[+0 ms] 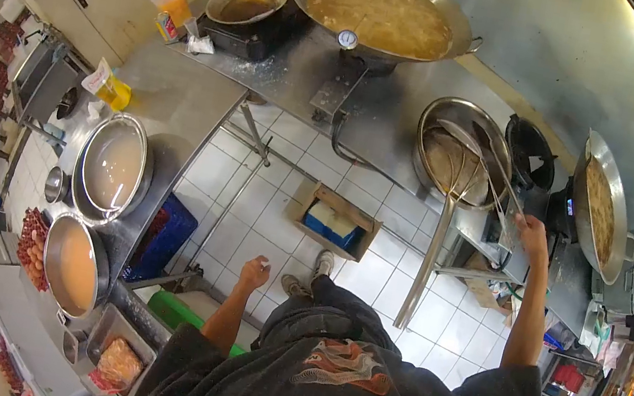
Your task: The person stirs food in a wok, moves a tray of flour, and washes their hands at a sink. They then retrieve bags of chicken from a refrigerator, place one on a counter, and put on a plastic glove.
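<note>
At the right, my right hand (pixel 531 236) is closed around the thin handle of a long metal utensil (pixel 508 194). Its far end reaches into a deep steel bowl (pixel 424 170), so its kind is hard to make out. A strainer with a long, thick handle (pixel 429 260) rests in the same bowl, its handle sticking out over the counter edge toward me. My left hand (pixel 255 272) hangs over the tiled floor with curled fingers, apart from any object; I see nothing held in it.
A big wok of oil (pixel 379 14) with a dial thermometer (pixel 347 39) stands ahead, beside a smaller pan (pixel 247 3). Another wok (pixel 600 205) is at right. Basins of liquid (pixel 115 167) (pixel 73 265) line the left counter. An open cardboard box (pixel 338 223) lies near my feet.
</note>
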The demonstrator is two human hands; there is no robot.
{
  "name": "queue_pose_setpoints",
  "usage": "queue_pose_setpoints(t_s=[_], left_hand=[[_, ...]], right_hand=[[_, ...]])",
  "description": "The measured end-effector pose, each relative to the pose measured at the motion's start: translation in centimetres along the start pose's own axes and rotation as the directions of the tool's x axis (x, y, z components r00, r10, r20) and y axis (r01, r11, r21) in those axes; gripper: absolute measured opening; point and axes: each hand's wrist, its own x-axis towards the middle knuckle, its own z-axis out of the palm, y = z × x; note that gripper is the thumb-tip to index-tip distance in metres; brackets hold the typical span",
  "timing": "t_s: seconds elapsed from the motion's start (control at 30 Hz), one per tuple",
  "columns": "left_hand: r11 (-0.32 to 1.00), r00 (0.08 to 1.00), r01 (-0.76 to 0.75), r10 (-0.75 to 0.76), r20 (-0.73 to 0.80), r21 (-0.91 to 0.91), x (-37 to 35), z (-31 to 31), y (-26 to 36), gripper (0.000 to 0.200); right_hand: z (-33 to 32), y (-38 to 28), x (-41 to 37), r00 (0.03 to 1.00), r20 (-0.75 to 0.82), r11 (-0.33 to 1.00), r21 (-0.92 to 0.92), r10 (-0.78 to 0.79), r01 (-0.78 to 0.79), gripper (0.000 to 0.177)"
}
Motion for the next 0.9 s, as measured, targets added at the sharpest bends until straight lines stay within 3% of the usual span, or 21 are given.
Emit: queue_pose_setpoints(t_s=[0.03,0.1,0.2,0.23,0.3,0.33,0.4,0.47,0.53,0.6,0.63,0.73,0.83,0.9], left_hand=[[1.0,1.0,0.027,-0.027,0.0,-0.002,-0.1,-0.4,-0.4,0.028],[0.996,0.996,0.086,-0.086,0.006,0.004,-1.2,-1.2,-2.0,0.028],[0.986,0.986,0.163,-0.162,0.04,-0.025,-0.7,4.4,-15.4,0.029],[0.971,0.971,0.24,-0.24,0.022,-0.004,-1.8,3.4,-14.3,0.029],[0.92,0.921,0.391,-0.39,-0.015,0.031,-4.5,0.9,-11.4,0.029],[0.914,0.919,0.346,-0.375,0.119,0.211,-3.3,2.2,-15.3,0.028],[0.862,0.867,0.105,-0.324,0.38,0.496,-1.2,2.6,-19.1,0.027],[0.924,0.909,0.234,-0.319,0.27,0.303,0.0,0.6,-18.0,0.027],[0.954,0.935,0.256,-0.284,0.21,0.153,2.1,-2.6,-15.3,0.027],[0.96,0.947,0.278,-0.268,0.179,-0.031,5.2,-5.8,-13.3,0.027],[0.838,0.903,0.424,-0.361,0.233,-0.344,7.1,-5.1,-14.2,0.025],[0.767,0.921,0.371,-0.378,0.099,-0.523,13.2,-7.5,-14.3,0.026],[0.77,0.915,0.387,-0.389,0.108,-0.508,16.4,-12.6,-10.2,0.031],[0.758,0.909,0.403,-0.395,0.129,-0.513,17.8,-14.2,-9.4,0.03]], right_hand=[[-1.2,-3.7,-1.9,0.995,-0.058,0.982,-0.175,-0.08,0.069,0.038],[-3.2,-6.1,-3.0,0.991,-0.119,0.98,-0.199,-0.055,0.031,0.034],[-6.6,-11.6,-5.3,0.978,-0.175,0.987,-0.13,-0.117,0.095,0.035],[-7.4,-15.2,-6.3,0.964,-0.209,0.977,-0.165,-0.165,0.132,0.033],[-8.4,-20.7,-6.6,0.979,-0.189,0.982,-0.188,-0.073,0.037,0.03],[-8.3,-22.6,-6.1,0.982,-0.185,0.98,-0.197,-0.026,-0.011,0.029],[-7.6,-25.4,-4.0,0.972,-0.164,0.965,-0.229,-0.17,0.13,0.028],[-6.7,-28.7,-1.7,0.95,-0.143,0.92,-0.322,-0.279,0.222,0.027],[-4.8,-32.3,0.3,0.935,-0.111,0.856,-0.451,-0.336,0.254,0.026],[-3.2,-35.5,2.2,0.952,0.016,0.856,-0.432,-0.307,0.283,0.026],[-2.8,-37.2,3.0,0.95,0.071,0.851,-0.427,-0.305,0.305,0.026],[-1.1,-40.8,4.2,0.939,0.089,0.81,-0.483,-0.333,0.333,0.025],[0.2,-42.9,6.2,0.947,0.165,0.823,-0.469,-0.276,0.322,0.027],[2.0,-43.9,6.7,0.933,0.16,0.815,-0.453,-0.323,0.36,0.026]])
